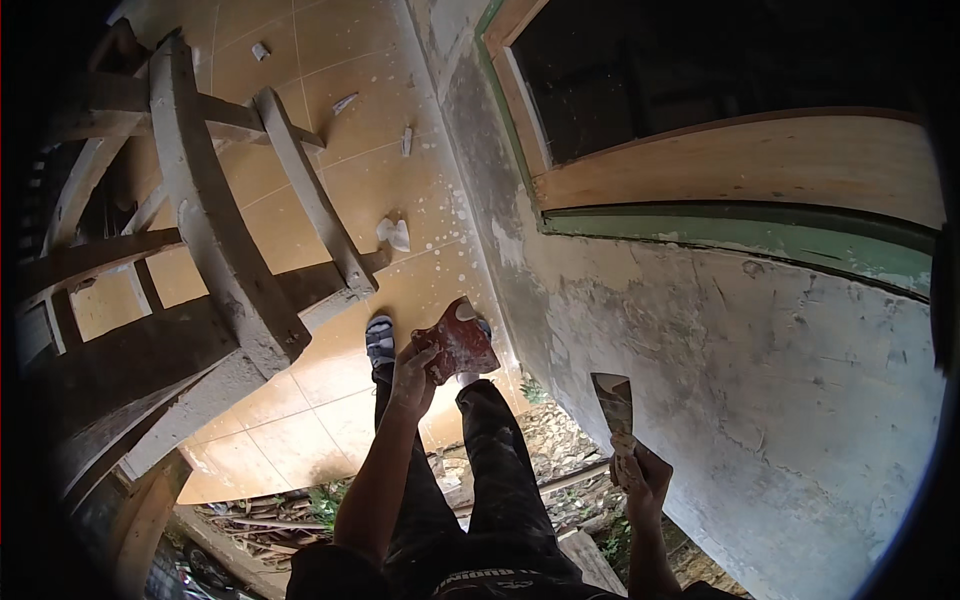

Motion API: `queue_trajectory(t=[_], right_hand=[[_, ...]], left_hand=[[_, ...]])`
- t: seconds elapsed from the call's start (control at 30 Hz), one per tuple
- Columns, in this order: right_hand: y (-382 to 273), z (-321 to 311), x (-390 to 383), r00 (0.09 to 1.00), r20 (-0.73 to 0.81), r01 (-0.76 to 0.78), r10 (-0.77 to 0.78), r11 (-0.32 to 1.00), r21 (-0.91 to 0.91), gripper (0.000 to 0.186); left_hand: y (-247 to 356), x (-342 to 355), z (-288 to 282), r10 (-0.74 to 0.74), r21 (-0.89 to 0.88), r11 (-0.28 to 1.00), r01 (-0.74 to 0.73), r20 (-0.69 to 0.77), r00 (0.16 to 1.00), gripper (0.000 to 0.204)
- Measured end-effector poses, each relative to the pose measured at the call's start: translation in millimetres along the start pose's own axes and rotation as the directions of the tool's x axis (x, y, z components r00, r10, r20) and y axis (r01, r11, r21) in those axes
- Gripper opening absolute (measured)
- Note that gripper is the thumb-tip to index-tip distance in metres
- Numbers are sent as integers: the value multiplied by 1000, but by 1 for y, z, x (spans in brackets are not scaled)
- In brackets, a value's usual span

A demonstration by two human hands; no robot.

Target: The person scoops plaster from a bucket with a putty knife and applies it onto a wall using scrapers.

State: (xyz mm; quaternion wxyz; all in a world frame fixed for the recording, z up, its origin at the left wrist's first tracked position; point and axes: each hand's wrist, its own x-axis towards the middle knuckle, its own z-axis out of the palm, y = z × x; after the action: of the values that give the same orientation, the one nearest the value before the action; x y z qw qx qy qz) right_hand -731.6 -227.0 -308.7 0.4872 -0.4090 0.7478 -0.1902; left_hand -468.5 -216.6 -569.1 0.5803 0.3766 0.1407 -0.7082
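Note:
My left hand [412,378] is closed on the edge of a dark red, flat board [458,346], smeared with white and carrying a pale dab of paste near its top corner. It is held in front of my legs, above the tiled floor. In my right hand [642,474] is a putty knife [613,400], gripped by its whitened handle with the blade pointing up and away from me. The blade is close to the patchy grey wall [690,370]; whether it touches cannot be made out.
A wooden bench-like frame [225,215] stands close on my left. Paper scraps [394,234] and white spatters lie on the tan tiles [340,190]. A window with a green lower ledge [740,225] is set in the wall. Rubble, sticks and plants [325,503] lie below the floor's edge.

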Motion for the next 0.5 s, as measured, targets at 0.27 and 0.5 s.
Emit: queue_trajectory(t=[0.27,0.5], right_hand=[[39,4,50,992,-114,-38,47,996,86,30],[76,0,62,990,-133,16,-49,971,-237,27]], left_hand=[[-60,174,-16,508,14,860,-510,-104,855,14],[-66,323,42,743,158,657,-737,32,669,27]])
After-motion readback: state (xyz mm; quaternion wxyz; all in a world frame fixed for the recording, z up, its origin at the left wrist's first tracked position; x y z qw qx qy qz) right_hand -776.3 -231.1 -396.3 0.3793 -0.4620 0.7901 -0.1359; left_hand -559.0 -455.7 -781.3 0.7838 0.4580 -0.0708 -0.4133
